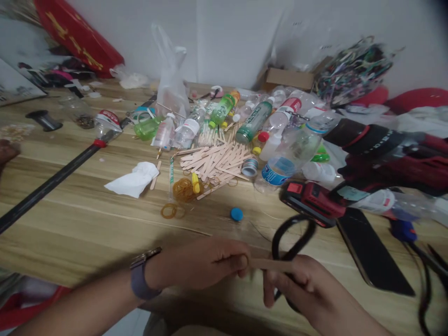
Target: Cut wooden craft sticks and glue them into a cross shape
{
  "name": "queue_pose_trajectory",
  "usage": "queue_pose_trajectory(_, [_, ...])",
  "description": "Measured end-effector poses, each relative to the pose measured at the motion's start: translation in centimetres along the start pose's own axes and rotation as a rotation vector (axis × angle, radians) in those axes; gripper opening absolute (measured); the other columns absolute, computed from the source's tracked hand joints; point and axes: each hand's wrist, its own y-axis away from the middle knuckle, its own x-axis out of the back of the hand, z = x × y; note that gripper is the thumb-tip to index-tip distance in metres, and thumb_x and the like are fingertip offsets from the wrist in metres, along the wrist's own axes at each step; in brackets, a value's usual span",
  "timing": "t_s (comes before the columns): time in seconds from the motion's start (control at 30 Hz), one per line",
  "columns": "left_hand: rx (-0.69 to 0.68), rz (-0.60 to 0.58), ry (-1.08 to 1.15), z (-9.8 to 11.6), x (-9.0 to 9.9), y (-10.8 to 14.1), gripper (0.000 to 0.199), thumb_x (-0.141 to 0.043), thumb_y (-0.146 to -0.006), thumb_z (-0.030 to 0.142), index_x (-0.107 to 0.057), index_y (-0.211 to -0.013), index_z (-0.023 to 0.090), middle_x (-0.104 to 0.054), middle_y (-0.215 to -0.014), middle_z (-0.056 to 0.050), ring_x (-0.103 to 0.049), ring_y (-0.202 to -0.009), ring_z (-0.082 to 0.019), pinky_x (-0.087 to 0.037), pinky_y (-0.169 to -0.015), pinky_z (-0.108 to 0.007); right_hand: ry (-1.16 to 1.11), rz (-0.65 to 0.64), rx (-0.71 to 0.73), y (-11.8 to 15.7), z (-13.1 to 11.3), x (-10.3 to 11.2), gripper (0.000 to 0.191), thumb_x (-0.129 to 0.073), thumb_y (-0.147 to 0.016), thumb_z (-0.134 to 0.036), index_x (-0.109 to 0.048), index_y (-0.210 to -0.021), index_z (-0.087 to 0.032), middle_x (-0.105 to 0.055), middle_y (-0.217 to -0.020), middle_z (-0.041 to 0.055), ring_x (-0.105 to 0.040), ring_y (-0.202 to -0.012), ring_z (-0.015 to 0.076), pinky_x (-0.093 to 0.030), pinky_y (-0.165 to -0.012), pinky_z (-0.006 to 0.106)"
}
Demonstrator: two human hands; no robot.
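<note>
Pale wall (238, 46) rises behind the wooden table (87, 210) where we are working. At the far left edge we see part of another hand (7, 151), near a dark spool (45, 120). A black pole (52, 182) slants up from the left edge to a cut bottle top (108, 122), and a crumpled white tissue (131, 181) lies to the right of the pole.

Next come rubber bands (184, 189), beside a loose heap of flat sticks (213, 161), with plastic bottles (257, 122) crowded behind. Nearer us, our left hand (203, 262) wears a watch (142, 277); its thumb and fingers are pinched closed on one end of a single wooden stick (271, 265), held level above the table. Beyond that hand sits a blue cap (236, 214).

Our right hand (311, 289) closes on the stick's other end, its fingers also curled around a black looped handle (276, 240), probably scissors, though blur hides the details. Farther right, we have a red and black drill (395, 158) and a dark phone (374, 254).
</note>
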Motion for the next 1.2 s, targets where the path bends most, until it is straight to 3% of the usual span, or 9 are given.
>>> queue_pose_trajectory(0.1, [0.027,-0.093,0.097,-0.3,-0.9,-0.2,0.053,-0.042,-0.09,0.07,-0.044,-0.067,0.022,-0.04,-0.063,0.005,-0.035,-0.059,-0.013,-0.03,-0.058,-0.026,0.201,0.264,0.262,0.6,0.9,-0.1,0.021,-0.049,-0.098,-0.022,-0.068,-0.089,-0.021,-0.07,-0.075,0.0026,-0.068,-0.071,0.0163,-0.055,-0.061,0.023])
queue_pose_trajectory(0.2, [0.062,-0.202,0.181,-0.6,-2.2,0.0,0.064,-0.033,-0.079,0.086,-0.041,-0.065,0.024,-0.037,-0.055,0.006,-0.033,-0.048,-0.012,-0.032,-0.048,-0.026,0.296,0.345,0.465,1.1,1.4,0.0,0.021,-0.046,-0.099,-0.02,-0.066,-0.108,-0.021,-0.074,-0.09,0.007,-0.07,-0.085,0.0193,-0.057,-0.074,0.027])
queue_pose_trajectory(0.3, [0.045,-0.151,0.12,0.0,-2.2,0.4,0.058,-0.034,-0.086,0.078,-0.044,-0.069,0.023,-0.042,-0.061,0.005,-0.036,-0.051,-0.012,-0.032,-0.05,-0.025,0.193,0.278,0.36,1.0,1.0,0.1,0.023,-0.045,-0.1,-0.024,-0.068,-0.101,-0.024,-0.072,-0.086,0.0058,-0.069,-0.081,0.0186,-0.056,-0.069,0.026])
queue_pose_trajectory(0.5, [-0.039,0.073,-0.152,1.4,0.0,0.7,0.027,-0.044,-0.096,0.023,-0.05,-0.07,0.021,-0.042,-0.069,0.006,-0.04,-0.071,-0.013,-0.028,-0.069,-0.025,-0.149,-0.06,-0.015,-0.4,-0.3,0.2,0.054,-0.039,-0.103,-0.043,-0.071,-0.064,-0.023,-0.061,-0.056,-0.0018,-0.057,-0.048,0.0103,-0.046,-0.048,0.02])
queue_pose_trajectory(0.6, [-0.017,0.032,-0.093,1.2,-0.4,0.3,0.029,-0.043,-0.097,0.032,-0.047,-0.07,0.021,-0.042,-0.069,0.004,-0.039,-0.067,-0.014,-0.031,-0.066,-0.025,-0.068,0.039,0.053,-0.3,0.2,0.2,0.049,-0.04,-0.103,-0.038,-0.071,-0.069,-0.022,-0.066,-0.063,0.0006,-0.063,-0.057,0.0131,-0.051,-0.053,0.021])
queue_pose_trajectory(0.8, [0.049,-0.05,0.095,0.1,-2.3,0.4,0.044,-0.027,-0.096,0.06,-0.037,-0.072,0.024,-0.032,-0.059,0.006,-0.031,-0.05,-0.012,-0.028,-0.048,-0.025,0.425,0.327,0.477,0.5,1.9,0.8,0.027,-0.042,-0.099,-0.018,-0.066,-0.111,-0.02,-0.075,-0.095,0.0086,-0.07,-0.086,0.0212,-0.056,-0.074,0.029])
queue_pose_trajectory(0.9, [0.015,0.018,0.021,0.1,-1.4,0.7,0.038,-0.036,-0.098,0.05,-0.043,-0.072,0.023,-0.04,-0.066,0.004,-0.038,-0.061,-0.014,-0.033,-0.059,-0.026,0.272,0.25,0.315,-0.2,1.2,0.9,0.029,-0.044,-0.101,-0.027,-0.071,-0.091,-0.022,-0.074,-0.082,0.0054,-0.069,-0.073,0.0186,-0.055,-0.064,0.027])
queue_pose_trajectory(1.07, [-0.021,0.049,-0.046,0.0,0.0,0.3,0.035,-0.05,-0.095,0.043,-0.05,-0.067,0.022,-0.045,-0.068,0.004,-0.04,-0.067,-0.015,-0.029,-0.067,-0.028,-0.205,-0.18,-0.023,-1.5,-0.6,0.6,0.06,-0.033,-0.104,-0.042,-0.071,-0.064,-0.019,-0.069,-0.063,0.0025,-0.064,-0.057,0.0135,-0.049,-0.052,0.023])
queue_pose_trajectory(1.2, [0.01,0.005,0.118,-0.8,-1.3,-0.1,0.046,-0.04,-0.094,0.061,-0.044,-0.069,0.022,-0.04,-0.065,0.004,-0.037,-0.06,-0.013,-0.032,-0.061,-0.027,0.056,0.187,0.152,-0.7,0.6,0.0,0.036,-0.044,-0.101,-0.03,-0.07,-0.077,-0.02,-0.07,-0.071,0.0035,-0.066,-0.064,0.0159,-0.052,-0.056,0.025])
